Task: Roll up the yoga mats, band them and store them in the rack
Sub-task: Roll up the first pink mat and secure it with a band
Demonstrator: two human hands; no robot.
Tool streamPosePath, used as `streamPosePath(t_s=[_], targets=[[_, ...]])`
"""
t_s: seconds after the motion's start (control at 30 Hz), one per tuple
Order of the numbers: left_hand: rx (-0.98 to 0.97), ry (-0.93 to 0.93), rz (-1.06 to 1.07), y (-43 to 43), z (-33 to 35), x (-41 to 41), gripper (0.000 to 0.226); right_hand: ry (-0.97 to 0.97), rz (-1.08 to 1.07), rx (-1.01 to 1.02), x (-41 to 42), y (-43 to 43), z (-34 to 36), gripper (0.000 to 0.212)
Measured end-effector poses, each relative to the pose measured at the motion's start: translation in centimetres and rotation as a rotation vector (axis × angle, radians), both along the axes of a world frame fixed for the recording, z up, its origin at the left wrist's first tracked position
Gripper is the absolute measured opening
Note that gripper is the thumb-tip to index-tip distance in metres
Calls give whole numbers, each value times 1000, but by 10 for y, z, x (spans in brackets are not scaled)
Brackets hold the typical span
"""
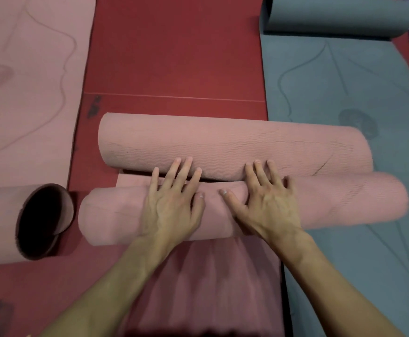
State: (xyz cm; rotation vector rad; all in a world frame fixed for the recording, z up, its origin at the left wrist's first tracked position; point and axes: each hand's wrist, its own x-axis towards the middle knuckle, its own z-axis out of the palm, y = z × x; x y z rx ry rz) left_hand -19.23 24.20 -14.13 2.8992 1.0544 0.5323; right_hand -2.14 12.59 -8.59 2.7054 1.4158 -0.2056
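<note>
The left hand [174, 203] and right hand [266, 203] lay flat, fingers spread, on the pink mat's near roll [115, 215] on the red floor [174, 57], where uneven pressure could have skewed it against the far curl [222, 139].

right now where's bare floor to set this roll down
Widest bare patch: the red floor beyond the far pink roll, between the flat pink mat and the teal mat. A smaller red patch lies lower left, before the curled mat end. Crowded at the left hand and right hand, where the near pink roll lies by the far one.
</note>
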Motion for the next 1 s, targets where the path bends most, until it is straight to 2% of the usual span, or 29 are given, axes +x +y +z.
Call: streamPosePath(t_s=[0.17,0.37,0.47,0.57,0.67,0.73,0.87,1.0], targets=[[-17,46,-46,-4,1,-4,59,54,8,-75,15,11,5,117],[-85,115,-39,5,5,4,61,36,4,37,22,16,-12,118],[-152,222,-29,18,14,13,68,22,5,98,21,21,-16,117],[-192,268,-25,27,19,20,72,-9,0,223,21,19,-21,108],[-176,235,-13,34,20,25,74,-44,18,349,18,15,-28,88],[-169,226,-14,39,20,30,75,-33,50,333,18,16,-32,84],[-163,212,-24,49,20,38,74,5,52,210,25,27,-31,90],[-161,222,-23,54,18,42,74,23,31,173,30,35,-32,92]])
